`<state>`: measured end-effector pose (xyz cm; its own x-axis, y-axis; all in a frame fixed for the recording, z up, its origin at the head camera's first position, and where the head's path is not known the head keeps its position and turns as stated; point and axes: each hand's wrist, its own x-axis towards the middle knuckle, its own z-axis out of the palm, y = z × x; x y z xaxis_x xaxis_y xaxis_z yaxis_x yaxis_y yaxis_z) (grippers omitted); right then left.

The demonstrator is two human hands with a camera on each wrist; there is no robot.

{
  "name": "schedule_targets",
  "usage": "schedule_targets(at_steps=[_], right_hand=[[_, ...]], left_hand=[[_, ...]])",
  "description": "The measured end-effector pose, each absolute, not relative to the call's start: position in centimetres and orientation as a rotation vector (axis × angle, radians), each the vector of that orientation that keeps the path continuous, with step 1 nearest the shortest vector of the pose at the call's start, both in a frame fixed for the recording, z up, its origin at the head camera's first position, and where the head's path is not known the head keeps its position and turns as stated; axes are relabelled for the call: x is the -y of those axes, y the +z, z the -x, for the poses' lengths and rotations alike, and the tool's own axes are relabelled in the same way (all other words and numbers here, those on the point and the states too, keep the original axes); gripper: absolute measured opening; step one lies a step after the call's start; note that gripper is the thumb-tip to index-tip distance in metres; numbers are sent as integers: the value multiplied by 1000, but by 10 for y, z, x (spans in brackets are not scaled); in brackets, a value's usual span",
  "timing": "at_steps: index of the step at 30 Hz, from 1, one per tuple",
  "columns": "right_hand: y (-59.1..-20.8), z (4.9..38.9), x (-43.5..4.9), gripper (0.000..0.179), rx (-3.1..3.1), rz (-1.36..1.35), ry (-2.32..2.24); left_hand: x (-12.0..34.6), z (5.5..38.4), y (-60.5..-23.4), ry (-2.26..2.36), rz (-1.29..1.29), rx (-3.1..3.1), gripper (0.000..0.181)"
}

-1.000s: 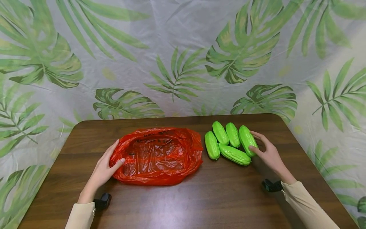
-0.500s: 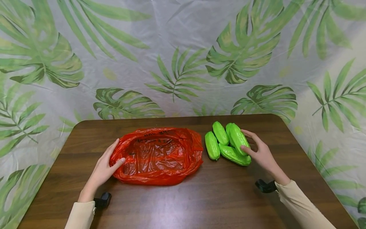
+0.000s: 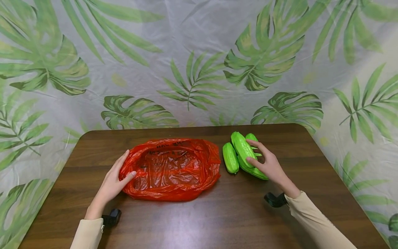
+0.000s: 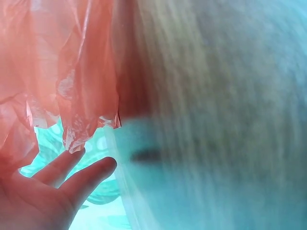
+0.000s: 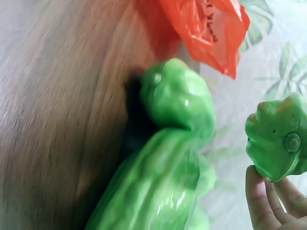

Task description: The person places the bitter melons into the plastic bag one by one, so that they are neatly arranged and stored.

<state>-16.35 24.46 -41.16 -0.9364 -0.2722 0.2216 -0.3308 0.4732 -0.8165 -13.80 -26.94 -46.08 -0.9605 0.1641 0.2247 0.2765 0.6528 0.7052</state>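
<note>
Green gourd (image 3: 243,145) outside wide-mouthed red bag (image 3: 171,195)

Head: high, near side, facing far and down over table (image 3: 211,221). Left wrist: close at left of red bag (image 3: 171,173), facing far. Right wrist: low, close to green gourds (image 5: 158,191), facing far cloth (image 3: 192,34). Bag common to all three.

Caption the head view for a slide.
Right hand holds a glossy green oblong vegetable; left hand touches a crumpled red plastic bag.
</note>
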Motion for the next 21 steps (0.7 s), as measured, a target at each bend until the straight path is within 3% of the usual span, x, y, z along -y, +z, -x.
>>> schedule_targets(at_steps=[9, 21], right_hand=[[-408, 165, -222, 56, 2626, -582, 1512], [-375, 151, -183, 55, 2600, -669, 1576]], left_hand=[[268, 137, -459, -1211, 360, 2737, 79], [269, 138, -461, -1209, 359, 2737, 80]])
